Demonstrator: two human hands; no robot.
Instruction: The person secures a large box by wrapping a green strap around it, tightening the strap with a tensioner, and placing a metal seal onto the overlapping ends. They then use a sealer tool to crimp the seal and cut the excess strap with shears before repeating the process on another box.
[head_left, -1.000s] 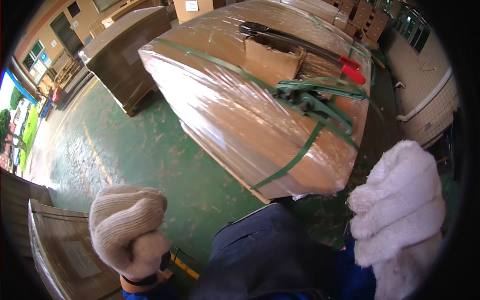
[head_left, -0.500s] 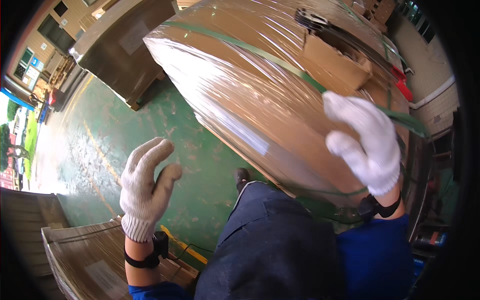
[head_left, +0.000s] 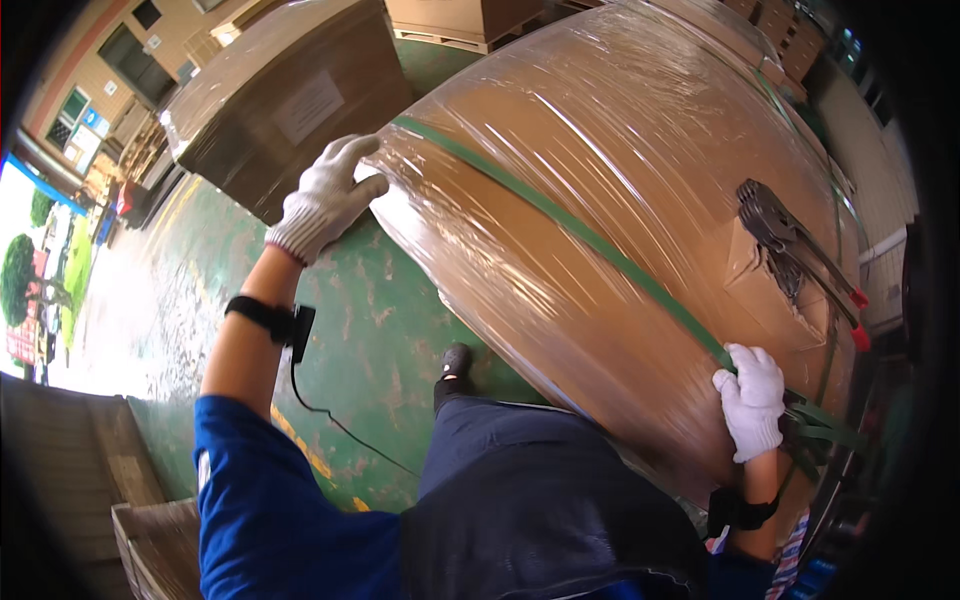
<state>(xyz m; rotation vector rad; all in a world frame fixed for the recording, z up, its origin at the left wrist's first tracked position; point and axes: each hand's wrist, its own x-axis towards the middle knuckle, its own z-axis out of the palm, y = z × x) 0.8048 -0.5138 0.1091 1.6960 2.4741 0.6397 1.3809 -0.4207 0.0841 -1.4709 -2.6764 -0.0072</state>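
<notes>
A large carton point(head_left: 580, 160) wrapped in clear film fills the right half. A green strap point(head_left: 560, 215) runs across its top from the far left corner to the right edge. My left hand point(head_left: 325, 195), in a white knitted glove, is at that far left corner, thumb and fingers apart. Whether it touches the film cannot be made out. At the strap's right end my gloved right hand point(head_left: 752, 395) lies against the carton's edge, fingers curled over the strap. Loose strap loops point(head_left: 825, 430) hang beside it.
On the carton, a small open cardboard box point(head_left: 770, 295) holds metal pieces; a long-handled hand tool point(head_left: 785, 225) with red grip ends rests over it. Another wrapped carton point(head_left: 300, 100) stands at the far left, a wooden-edged load point(head_left: 160, 545) at the near left. The floor point(head_left: 350, 330) is green.
My left hand has reached forward to the carton's corner. My right hand has come down onto the strap at the right edge. The view has shifted, and the tool's two handles now show apart.
</notes>
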